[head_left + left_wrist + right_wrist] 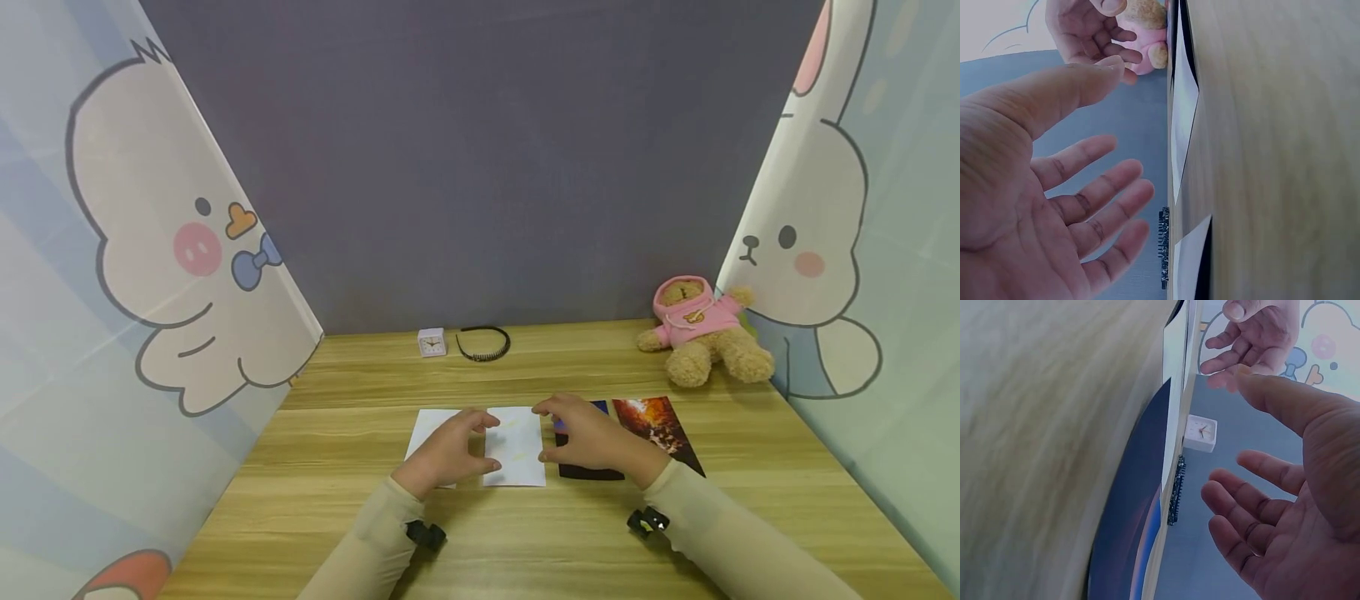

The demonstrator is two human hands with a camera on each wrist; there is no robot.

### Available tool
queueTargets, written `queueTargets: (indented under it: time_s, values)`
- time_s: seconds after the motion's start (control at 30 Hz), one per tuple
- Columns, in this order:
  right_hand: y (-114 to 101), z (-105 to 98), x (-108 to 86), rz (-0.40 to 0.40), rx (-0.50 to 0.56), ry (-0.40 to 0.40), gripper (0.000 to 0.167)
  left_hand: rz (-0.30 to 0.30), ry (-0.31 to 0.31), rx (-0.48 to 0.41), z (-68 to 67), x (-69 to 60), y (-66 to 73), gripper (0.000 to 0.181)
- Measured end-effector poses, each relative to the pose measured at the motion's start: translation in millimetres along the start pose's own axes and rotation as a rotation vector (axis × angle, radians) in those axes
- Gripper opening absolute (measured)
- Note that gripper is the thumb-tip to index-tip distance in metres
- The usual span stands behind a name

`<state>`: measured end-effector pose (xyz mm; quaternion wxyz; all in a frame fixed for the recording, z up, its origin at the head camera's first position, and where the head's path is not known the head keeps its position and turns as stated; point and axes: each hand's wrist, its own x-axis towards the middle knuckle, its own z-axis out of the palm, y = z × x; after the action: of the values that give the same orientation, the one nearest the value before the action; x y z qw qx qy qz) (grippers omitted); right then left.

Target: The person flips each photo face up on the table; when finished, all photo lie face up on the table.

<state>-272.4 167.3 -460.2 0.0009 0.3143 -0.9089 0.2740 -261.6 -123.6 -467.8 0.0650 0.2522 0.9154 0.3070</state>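
A person's left hand [453, 454] and right hand [588, 433], fingers loosely spread and empty, hover above a wooden table [540, 550], either side of a white sheet [516, 467]. The step looks like a reach or release; lifting the sheet would call for lowered fingertips. A clock [432, 342] stands beyond.

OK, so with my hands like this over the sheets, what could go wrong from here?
Your right hand hovers over the dark picture, so lowering it might push that sheet askew. Your left hand hangs partly over the left white sheet and could nudge it toward the other white sheet. Seen from your head, your right wrist covers part of the fiery picture, which might get brushed.
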Motion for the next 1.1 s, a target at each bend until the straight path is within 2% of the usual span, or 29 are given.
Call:
queueTargets:
  time_s: [0.13, 0.3, 0.5, 0.83, 1.1]
  values:
    - [-2, 3, 2.0, -0.003, -0.03, -0.032, 0.071, -0.003, -0.01, 0.018, 0.3, 0.0, -2.0, 0.067]
    - [-5, 8, 2.7, -0.023, -0.124, -0.072, 0.072, 0.002, -0.033, 0.031, -0.3, -1.5, -1.1, 0.067]
    - [-8, 12, 4.3, -0.023, -0.184, -0.086, 0.073, 0.014, -0.034, 0.064, -0.7, -1.8, -0.6, 0.064]
    - [-17, 16, 7.8, -0.037, -0.203, -0.124, 0.076, 0.059, -0.078, 0.113, 3.2, -0.2, 1.3, 0.065]
    - [-17, 20, 9.7, -0.056, -0.217, -0.145, 0.078, 0.078, -0.071, 0.15, 3.8, 0.5, 3.2, 0.065]
